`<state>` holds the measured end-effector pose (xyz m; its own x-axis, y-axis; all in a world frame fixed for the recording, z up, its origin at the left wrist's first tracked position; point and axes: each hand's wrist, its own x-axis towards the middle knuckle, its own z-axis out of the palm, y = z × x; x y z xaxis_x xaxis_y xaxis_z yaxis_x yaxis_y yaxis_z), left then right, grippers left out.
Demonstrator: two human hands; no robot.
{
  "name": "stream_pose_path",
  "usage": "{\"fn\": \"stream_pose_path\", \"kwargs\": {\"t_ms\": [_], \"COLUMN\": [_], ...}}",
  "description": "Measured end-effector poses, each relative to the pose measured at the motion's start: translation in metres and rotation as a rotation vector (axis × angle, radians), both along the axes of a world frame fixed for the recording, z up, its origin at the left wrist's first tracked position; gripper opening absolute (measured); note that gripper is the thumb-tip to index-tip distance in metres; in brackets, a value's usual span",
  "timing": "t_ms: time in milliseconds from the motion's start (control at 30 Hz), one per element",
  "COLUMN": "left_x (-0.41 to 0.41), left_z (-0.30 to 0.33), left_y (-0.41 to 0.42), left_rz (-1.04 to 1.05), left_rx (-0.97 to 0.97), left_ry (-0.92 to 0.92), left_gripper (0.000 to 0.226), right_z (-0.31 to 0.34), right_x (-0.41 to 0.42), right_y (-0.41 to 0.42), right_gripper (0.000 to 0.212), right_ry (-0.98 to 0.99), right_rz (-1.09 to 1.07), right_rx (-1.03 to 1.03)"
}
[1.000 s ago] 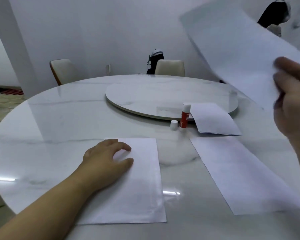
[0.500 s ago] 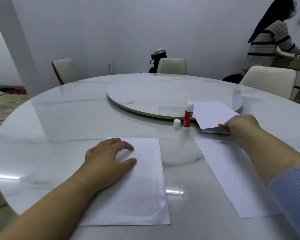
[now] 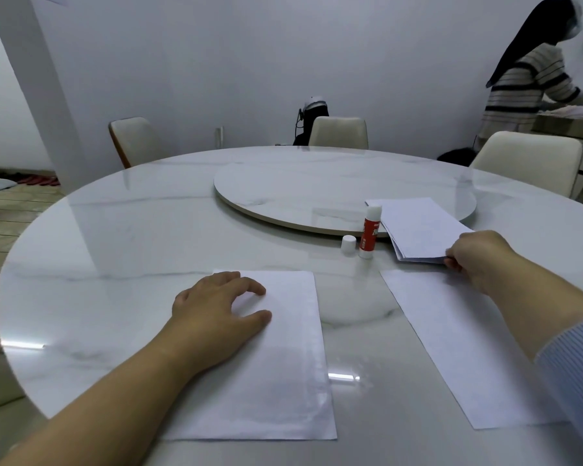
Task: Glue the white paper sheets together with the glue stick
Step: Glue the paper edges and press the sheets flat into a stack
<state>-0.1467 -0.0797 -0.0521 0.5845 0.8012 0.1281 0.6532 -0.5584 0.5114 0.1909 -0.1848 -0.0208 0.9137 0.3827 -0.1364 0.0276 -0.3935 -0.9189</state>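
Note:
A white paper sheet (image 3: 283, 364) lies flat on the table in front of me, and my left hand (image 3: 216, 314) rests on its upper left part with relaxed fingers. A second white sheet (image 3: 458, 341) lies to the right, partly under my right forearm. Beyond it a small stack of white sheets (image 3: 418, 230) leans on the turntable's edge; my right hand (image 3: 475, 257) pinches its near corner. The red and white glue stick (image 3: 369, 235) stands uncapped left of the stack, with its white cap (image 3: 348, 245) beside it.
The round marble table (image 3: 115, 247) carries a raised turntable (image 3: 300, 190) in its middle. Cream chairs (image 3: 337, 132) stand around the far side. A person in a striped sweater (image 3: 532, 82) works at a counter at the far right.
A second ago my right hand held a sheet up in the air at the right. It has since come down to the stack by the turntable and taken hold of its corner. My left hand stayed put.

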Motion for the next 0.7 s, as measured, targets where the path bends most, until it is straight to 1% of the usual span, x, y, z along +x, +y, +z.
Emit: {"fn": "stream_pose_path", "kwargs": {"t_ms": [100,167,233,267,333,367,400,467,533,633,667,700], "left_x": [0.001,0.001,0.001,0.001,0.001,0.001,0.001,0.001,0.001,0.001,0.002,0.003], "left_z": [-0.001,-0.001,-0.001,-0.002,-0.002,-0.002,-0.003,-0.002,-0.001,-0.002,-0.003,-0.004], "left_y": [0.001,0.002,0.002,0.002,0.002,0.001,0.000,-0.002,-0.003,-0.004,-0.004,-0.005], "left_rz": [0.002,0.001,-0.001,-0.001,-0.003,-0.006,-0.011,-0.023,-0.036,-0.064,-0.073,-0.080], "left_rx": [0.002,0.004,0.010,0.013,0.021,0.025,0.030,0.038,0.036,0.048,0.061,0.075], "left_ry": [0.008,0.016,0.022,0.022,0.025,0.034,0.050,0.090,0.133,0.226,0.263,0.298], "left_gripper": [0.032,0.032,0.032,0.032,0.033,0.036,0.040,0.051,0.059,0.070,0.070,0.067], "right_z": [0.006,0.010,0.015,0.019,0.027,0.030,0.033,0.033,0.028,0.016,0.012,0.008], "right_x": [-0.012,-0.018,-0.022,-0.027,-0.036,-0.040,-0.049,-0.065,-0.073,-0.076,-0.076,-0.076], "right_y": [-0.002,-0.006,-0.010,-0.010,-0.005,0.000,0.005,0.015,0.026,0.039,0.043,0.046], "right_gripper": [0.017,0.021,0.024,0.027,0.045,0.055,0.064,0.070,0.067,0.057,0.052,0.043], "right_ry": [0.073,0.082,0.029,-0.031,-0.207,-0.258,-0.266,-0.202,-0.148,-0.158,-0.162,-0.177], "right_rz": [0.010,0.013,0.010,0.011,0.046,0.097,0.169,0.315,0.367,0.327,0.308,0.290], "right_rx": [0.010,-0.042,-0.137,-0.191,-0.247,-0.239,-0.229,-0.216,-0.206,-0.117,-0.088,-0.070]}}
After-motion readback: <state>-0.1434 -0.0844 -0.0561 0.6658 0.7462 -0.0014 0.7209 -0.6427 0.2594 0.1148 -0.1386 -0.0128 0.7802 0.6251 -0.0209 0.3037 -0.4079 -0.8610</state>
